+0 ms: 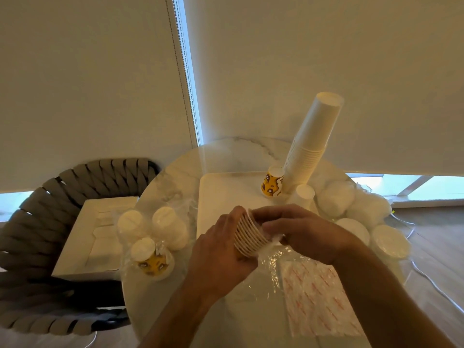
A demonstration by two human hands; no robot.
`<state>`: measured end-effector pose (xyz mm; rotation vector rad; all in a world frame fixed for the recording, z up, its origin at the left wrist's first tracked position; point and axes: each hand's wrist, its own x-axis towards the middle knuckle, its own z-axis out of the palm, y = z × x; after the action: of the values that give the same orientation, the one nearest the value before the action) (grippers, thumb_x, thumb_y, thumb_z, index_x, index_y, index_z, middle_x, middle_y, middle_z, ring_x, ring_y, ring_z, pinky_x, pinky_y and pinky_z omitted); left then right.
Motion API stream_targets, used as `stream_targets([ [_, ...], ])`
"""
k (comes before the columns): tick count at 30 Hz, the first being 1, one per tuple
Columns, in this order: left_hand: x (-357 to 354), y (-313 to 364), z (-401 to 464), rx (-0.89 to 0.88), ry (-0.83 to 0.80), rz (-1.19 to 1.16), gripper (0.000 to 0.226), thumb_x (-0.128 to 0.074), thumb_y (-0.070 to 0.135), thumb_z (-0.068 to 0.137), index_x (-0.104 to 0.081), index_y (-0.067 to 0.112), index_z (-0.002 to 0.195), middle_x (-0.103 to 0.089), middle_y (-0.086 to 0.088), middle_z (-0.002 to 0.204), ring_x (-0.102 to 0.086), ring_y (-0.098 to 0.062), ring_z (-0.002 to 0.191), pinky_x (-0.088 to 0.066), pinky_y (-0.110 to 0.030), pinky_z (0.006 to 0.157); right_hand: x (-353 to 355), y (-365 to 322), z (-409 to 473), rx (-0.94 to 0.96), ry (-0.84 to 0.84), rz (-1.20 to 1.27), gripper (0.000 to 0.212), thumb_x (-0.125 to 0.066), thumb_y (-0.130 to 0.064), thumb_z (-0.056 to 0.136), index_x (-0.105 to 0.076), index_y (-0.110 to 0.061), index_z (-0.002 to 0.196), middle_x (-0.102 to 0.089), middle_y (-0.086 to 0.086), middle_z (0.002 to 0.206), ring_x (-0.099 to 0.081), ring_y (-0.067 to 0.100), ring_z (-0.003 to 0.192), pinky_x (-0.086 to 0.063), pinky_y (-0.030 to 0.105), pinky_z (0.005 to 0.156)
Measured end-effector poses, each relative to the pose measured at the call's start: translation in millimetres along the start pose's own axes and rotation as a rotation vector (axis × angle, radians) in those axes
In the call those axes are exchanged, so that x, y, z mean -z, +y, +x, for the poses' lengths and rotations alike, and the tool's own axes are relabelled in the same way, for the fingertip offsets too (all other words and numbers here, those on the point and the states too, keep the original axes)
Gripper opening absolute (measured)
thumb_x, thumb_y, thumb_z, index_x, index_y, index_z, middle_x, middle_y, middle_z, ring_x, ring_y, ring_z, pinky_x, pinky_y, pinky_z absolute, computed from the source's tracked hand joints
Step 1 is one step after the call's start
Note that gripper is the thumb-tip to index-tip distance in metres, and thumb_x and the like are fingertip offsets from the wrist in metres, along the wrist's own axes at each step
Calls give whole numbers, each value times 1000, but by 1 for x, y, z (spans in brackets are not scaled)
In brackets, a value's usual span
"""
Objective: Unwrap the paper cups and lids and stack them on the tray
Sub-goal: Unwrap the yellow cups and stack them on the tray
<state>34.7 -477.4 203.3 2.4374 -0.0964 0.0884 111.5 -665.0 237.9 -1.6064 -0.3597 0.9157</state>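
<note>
The left hand [226, 249] wraps a short nested stack of ribbed paper cups [247, 237] at the white tray's [226, 194] near edge, bracing it, while the right hand [298, 229] pinches clear plastic wrap [278, 262], apparently to strip it off.

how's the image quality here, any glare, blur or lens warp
Head view: warm dim light, soft throughout; wide-angle warp bends the blind cord and leans the tall cup stack; daylight blows out the window strip; glare on the plastic wrap under the left hand and right hand.
</note>
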Motion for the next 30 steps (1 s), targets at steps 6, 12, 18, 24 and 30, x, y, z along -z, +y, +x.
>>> stream_targets([
  [6, 2, -4, -2, 51, 24, -4, 83, -76, 48, 74, -17, 45, 133, -47, 15, 117, -52, -7, 98, -55, -33, 79, 11, -3, -4, 10, 125, 254, 27, -66, -13, 91, -67, -5, 117, -71, 16, 111, -54, 15, 65, -48, 26, 65],
  [12, 8, -8, 0, 72, 43, 7, 83, -77, 47, 74, -16, 45, 130, -49, 14, 119, -55, -11, 99, -52, -30, 78, 16, -8, -9, -102, 90, -323, 16, -60, -4, 97, -73, -12, 100, -75, 0, 94, -61, 9, 59, -48, 21, 62],
  [18, 5, -9, -1, 51, 18, -8, 83, -78, 50, 73, -18, 46, 129, -47, 18, 116, -54, -6, 98, -51, -19, 73, 15, -17, -2, -135, 143, -360, 19, -74, -21, 90, -68, -19, 108, -70, 2, 105, -56, 8, 51, -49, 19, 52],
  [24, 6, -14, -2, -29, -6, -14, 81, -79, 53, 70, -24, 46, 128, -47, 21, 114, -54, -5, 98, -54, -19, 73, 16, -17, 6, -151, 98, -450, 30, -79, -27, 84, -65, -23, 110, -70, -3, 106, -56, 1, 54, -45, 17, 49],
  [30, 6, -14, -6, -81, 0, 7, 75, -78, 54, 68, -30, 46, 125, -46, 24, 107, -55, -4, 95, -56, -30, 79, 15, -12, 9, -24, 162, -523, 17, -79, -16, 85, -68, -16, 99, -76, -4, 80, -73, 13, 69, -59, 22, 69],
])
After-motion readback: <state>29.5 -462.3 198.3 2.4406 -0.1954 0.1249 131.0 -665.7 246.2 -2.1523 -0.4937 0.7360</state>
